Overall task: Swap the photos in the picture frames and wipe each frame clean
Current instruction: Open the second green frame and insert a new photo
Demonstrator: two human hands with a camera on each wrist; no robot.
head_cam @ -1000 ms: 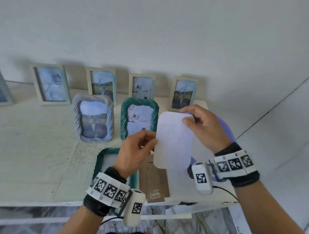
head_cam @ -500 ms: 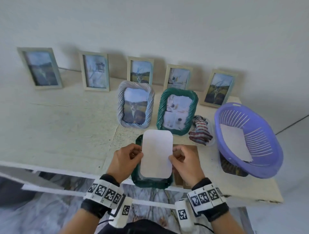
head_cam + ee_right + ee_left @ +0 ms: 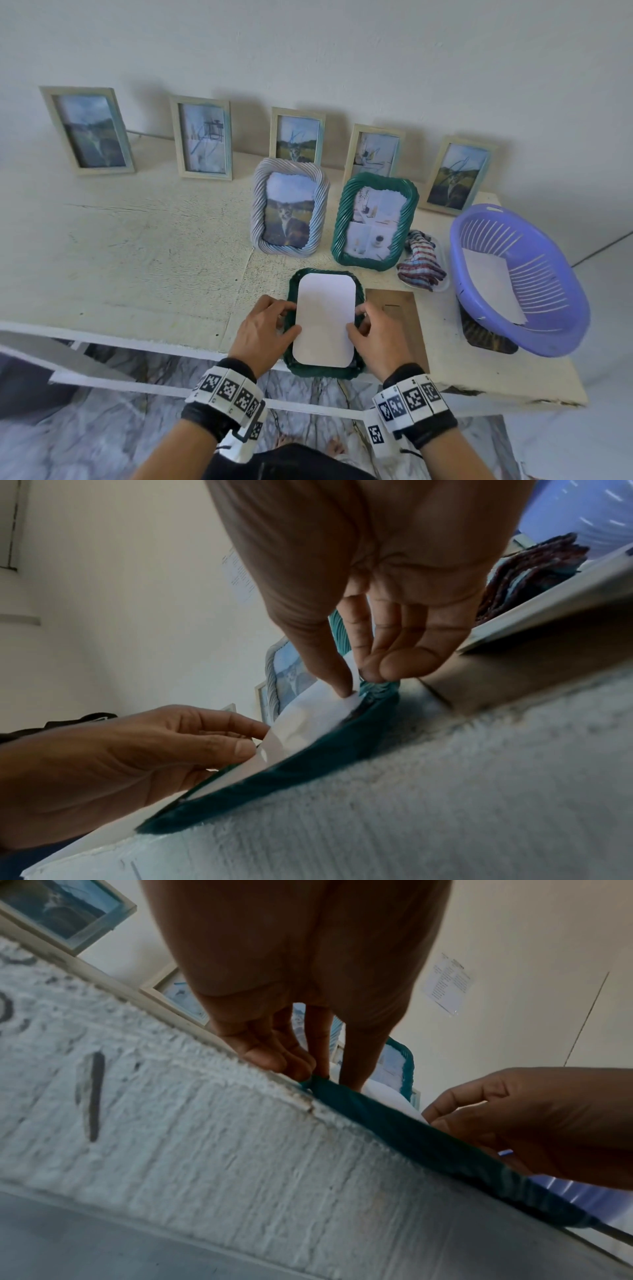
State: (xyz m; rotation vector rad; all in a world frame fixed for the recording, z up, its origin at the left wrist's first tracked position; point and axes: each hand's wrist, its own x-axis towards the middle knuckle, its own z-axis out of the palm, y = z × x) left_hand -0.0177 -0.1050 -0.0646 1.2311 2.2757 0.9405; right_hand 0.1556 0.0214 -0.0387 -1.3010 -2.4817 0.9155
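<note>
A dark green rope-pattern frame lies face down at the table's front edge. A white photo back lies in its opening, with its left side slightly raised in the right wrist view. My left hand holds the photo's left edge, thumb on top and fingers curled at the frame's rim. My right hand pinches the right edge, and its thumb presses down on the paper. A striped cloth lies to the right.
A brown backing board lies right of the frame. A purple basket holding a white sheet stands at the right end. A grey twisted frame and a green frame stand behind. Several pale frames lean on the wall.
Both hands have lowered the white photo from in front of me down into the face-down green frame. My head has tilted down toward the table edge.
</note>
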